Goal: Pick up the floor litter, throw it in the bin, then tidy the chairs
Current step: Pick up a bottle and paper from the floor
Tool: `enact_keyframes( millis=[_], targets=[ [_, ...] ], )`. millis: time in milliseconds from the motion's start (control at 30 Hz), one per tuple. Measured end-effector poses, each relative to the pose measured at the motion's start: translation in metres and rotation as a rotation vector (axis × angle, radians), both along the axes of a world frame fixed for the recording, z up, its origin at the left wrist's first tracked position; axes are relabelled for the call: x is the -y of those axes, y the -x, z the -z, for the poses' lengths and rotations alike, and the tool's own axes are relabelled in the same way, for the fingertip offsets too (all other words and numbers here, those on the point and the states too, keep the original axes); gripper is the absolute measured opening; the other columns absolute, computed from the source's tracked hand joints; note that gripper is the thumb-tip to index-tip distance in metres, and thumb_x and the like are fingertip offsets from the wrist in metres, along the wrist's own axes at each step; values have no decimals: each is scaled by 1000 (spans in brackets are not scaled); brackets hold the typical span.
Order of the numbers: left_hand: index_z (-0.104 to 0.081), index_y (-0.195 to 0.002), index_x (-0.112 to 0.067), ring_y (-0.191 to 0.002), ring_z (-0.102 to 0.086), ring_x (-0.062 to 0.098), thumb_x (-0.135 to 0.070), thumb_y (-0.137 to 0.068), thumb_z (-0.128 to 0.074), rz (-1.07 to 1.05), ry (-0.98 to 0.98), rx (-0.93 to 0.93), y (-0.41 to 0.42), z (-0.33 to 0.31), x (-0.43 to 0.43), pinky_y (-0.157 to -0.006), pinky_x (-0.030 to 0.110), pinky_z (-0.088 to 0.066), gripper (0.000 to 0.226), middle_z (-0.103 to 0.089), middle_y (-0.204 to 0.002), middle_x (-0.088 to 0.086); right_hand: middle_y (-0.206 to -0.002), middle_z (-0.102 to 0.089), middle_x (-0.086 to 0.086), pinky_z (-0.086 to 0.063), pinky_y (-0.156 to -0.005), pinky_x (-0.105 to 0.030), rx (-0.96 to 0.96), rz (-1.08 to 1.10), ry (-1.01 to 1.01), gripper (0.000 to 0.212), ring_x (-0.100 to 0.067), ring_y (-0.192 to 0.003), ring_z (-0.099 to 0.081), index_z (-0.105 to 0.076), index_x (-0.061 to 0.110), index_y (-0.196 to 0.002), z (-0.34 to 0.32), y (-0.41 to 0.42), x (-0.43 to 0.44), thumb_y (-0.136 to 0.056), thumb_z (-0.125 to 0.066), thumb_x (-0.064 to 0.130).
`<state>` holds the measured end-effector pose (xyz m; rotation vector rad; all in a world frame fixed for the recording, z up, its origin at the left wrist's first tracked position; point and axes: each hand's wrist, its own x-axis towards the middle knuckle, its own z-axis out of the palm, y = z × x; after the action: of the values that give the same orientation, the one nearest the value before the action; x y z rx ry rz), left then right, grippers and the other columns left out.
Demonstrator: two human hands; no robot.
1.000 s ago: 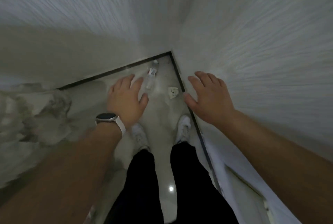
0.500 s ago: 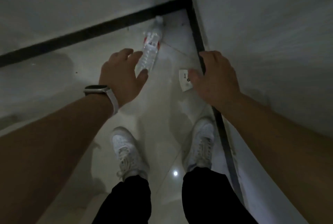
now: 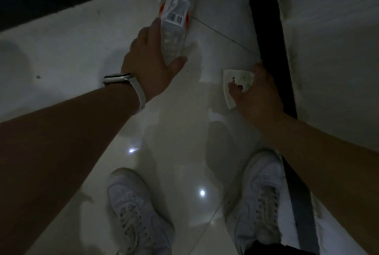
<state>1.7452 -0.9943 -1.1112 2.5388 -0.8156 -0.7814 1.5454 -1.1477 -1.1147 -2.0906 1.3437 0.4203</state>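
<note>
Bottle [image 3: 174, 29], contents unclear, in grip of left hand [image 3: 147, 64]; paper scrap [image 3: 227, 82] in pinch of right hand [image 3: 258, 92]

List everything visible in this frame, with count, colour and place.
bottle: 1, clear with red-and-white label, lying on the floor near the top
paper: 1, white with print, on the floor by the right skirting
floor: pale glossy tile
skirting: 2 black strips, top left and right
wall: pale, right
watch: 1, white strap, left wrist
shoes: 2, white, bottom
left hand: grips the bottle
right hand: fingers curled over the paper
</note>
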Motion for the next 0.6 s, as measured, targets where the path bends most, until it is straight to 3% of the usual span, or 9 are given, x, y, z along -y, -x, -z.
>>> enact_keyframes(
  millis=[100,233,333,467,600],
  targets=[
    [-14,-157,-11,-137,-39,31,-58,-83,-68,-81,-4,-62,-5,12,13,-109,36,-34,103,-36,-153,12,-145,-34,-17,-40,-106,-50,-47,2,5,95,-38,-130,-39,-26,15,-149,12,-3,0,-77,-73,54],
    [-30,-151,-17,-125,-55,25,-69,-68,-67,-203,75,-164,-8,20,14,-105,42,-46,104,-52,-142,5,-139,-43,-17,-44,-103,-43,-17,85,-31,93,-34,-124,-47,-33,9,-144,18,-8,1,-73,-82,46],
    [-38,-146,-16,-115,-60,17,-65,-67,-68,-222,93,-197,-5,14,2,-99,35,-49,97,-59,-133,0,-130,-52,-19,-48,-96,-42,50,132,-58,75,-34,-115,-54,-41,4,-136,15,-9,-4,-78,-81,31],
    [-47,-136,-17,-100,-62,12,-40,-78,-79,-276,112,-222,5,-4,-20,-77,11,-43,70,-61,-114,-8,-119,-60,-20,-51,-89,-43,119,127,-97,44,-34,-107,-59,-51,1,-123,-6,-3,-15,-86,-70,11],
    [-43,-144,-17,-105,-61,14,-37,-80,-79,-335,138,-204,16,-41,-34,-86,20,-44,76,-61,-123,-3,-116,-61,-15,-52,-87,-40,144,69,-158,32,-27,-103,-59,-55,2,-120,-44,-2,-23,-91,-64,9]
  ],
)
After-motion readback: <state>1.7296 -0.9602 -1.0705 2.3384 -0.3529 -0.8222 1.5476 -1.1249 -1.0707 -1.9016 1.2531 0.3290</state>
